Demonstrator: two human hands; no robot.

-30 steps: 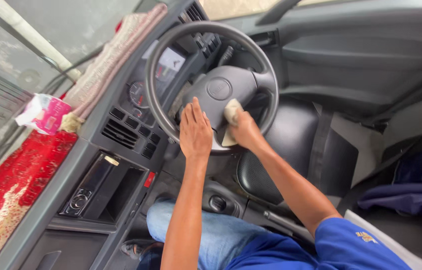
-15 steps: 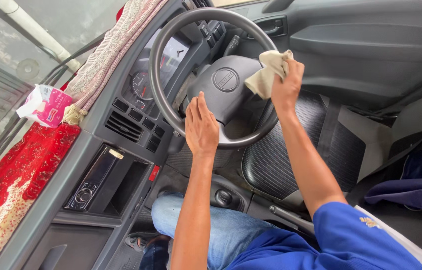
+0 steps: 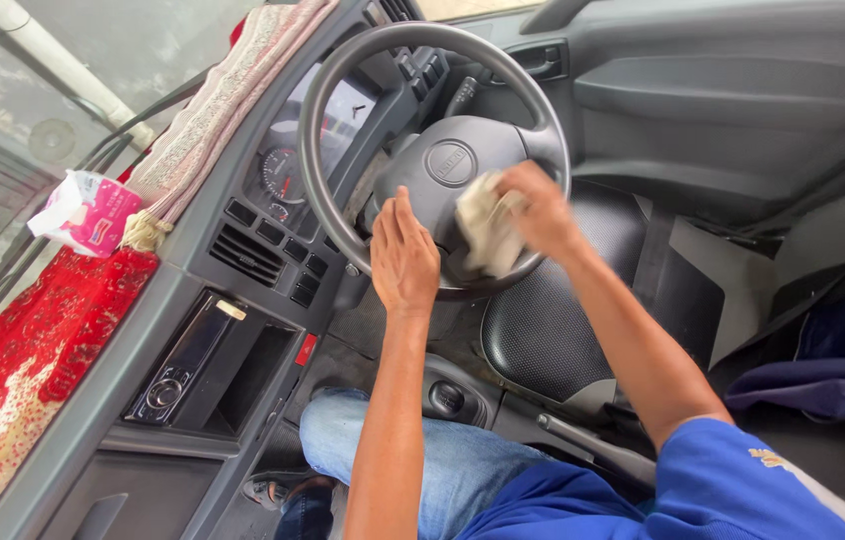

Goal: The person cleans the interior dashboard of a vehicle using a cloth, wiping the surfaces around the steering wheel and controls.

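The beige cloth [image 3: 486,235] lies crumpled against the lower right part of the steering wheel [image 3: 328,95], just below the round hub [image 3: 451,163] and touching the rim there. The right hand [image 3: 541,208] presses it to the wheel; its grip is closed around the cloth, fingers bunched over the fabric, though the picture is a little blurred there. The left hand [image 3: 404,252] rests on the lower rim of the wheel, just left of the cloth, with fingers straight and pressed together, flat, pinching nothing.

To wipe well here, I judge that the flat hand should hold the wheel steady while the cloth goes along the spoke and the rim with even pressure, also into the seam around the hub.

Left of the wheel are the gauges [image 3: 281,175], then the air vents [image 3: 248,255] and a radio [image 3: 178,365]. Further left from the wheel, a pink tissue pack [image 3: 88,212] sits on a red patterned cover [image 3: 38,345]. Right of the wheel is the grey door panel [image 3: 733,90].
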